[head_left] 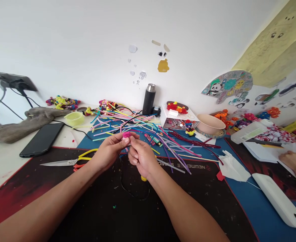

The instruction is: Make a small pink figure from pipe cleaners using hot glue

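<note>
A small, tightly bent piece of fuzzy pink pipe cleaner (126, 134) is held up over the dark mat. My left hand (110, 148) pinches it between thumb and fingers. My right hand (143, 155) is closed, its thumb and forefinger tips pressed against the right side of the same piece. A yellow object (143, 178) shows partly below my right wrist; the hand hides the rest. Scissors (62, 163) with yellow and red handles lie left of my left forearm. Beyond my hands spreads a loose heap of coloured pipe cleaners (135, 126).
A black phone (42, 139) lies at left, near a grey cloth animal (27, 124). Behind the heap stand a black flask (149, 99) and a white box (179, 117). A bowl (211, 124) and power bank (276, 198) are right. Another person's hand (293, 159) works at far right.
</note>
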The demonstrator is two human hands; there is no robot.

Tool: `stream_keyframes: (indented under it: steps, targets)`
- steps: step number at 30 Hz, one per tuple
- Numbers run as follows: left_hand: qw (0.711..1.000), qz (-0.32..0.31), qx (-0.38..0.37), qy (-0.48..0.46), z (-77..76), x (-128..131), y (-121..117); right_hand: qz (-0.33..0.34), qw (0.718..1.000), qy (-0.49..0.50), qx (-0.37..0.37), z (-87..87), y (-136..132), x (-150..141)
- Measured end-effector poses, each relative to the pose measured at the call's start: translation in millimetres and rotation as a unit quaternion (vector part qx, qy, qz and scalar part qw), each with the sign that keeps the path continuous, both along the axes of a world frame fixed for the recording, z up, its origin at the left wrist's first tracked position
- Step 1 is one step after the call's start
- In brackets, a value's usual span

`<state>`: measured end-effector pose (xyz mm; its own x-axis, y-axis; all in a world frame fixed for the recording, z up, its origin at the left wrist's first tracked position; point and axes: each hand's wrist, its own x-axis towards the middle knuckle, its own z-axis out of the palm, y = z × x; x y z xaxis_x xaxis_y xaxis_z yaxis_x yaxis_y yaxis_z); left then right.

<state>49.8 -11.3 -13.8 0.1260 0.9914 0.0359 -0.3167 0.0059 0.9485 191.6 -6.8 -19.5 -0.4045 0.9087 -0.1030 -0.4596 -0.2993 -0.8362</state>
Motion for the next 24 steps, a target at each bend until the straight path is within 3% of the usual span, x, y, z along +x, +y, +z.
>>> stream_keyframes:
  steps: [9,24]
  targets:
    - [0.998,0.031,0.055,0.024,4.5,-4.3,-0.3,0.010,0.999,0.028,-0.014,5.4,0.6,5.6]
    - [0.998,0.050,0.030,0.001,3.3,-3.3,0.8,0.006,0.999,0.032,-0.011,0.9,1.3,2.8]
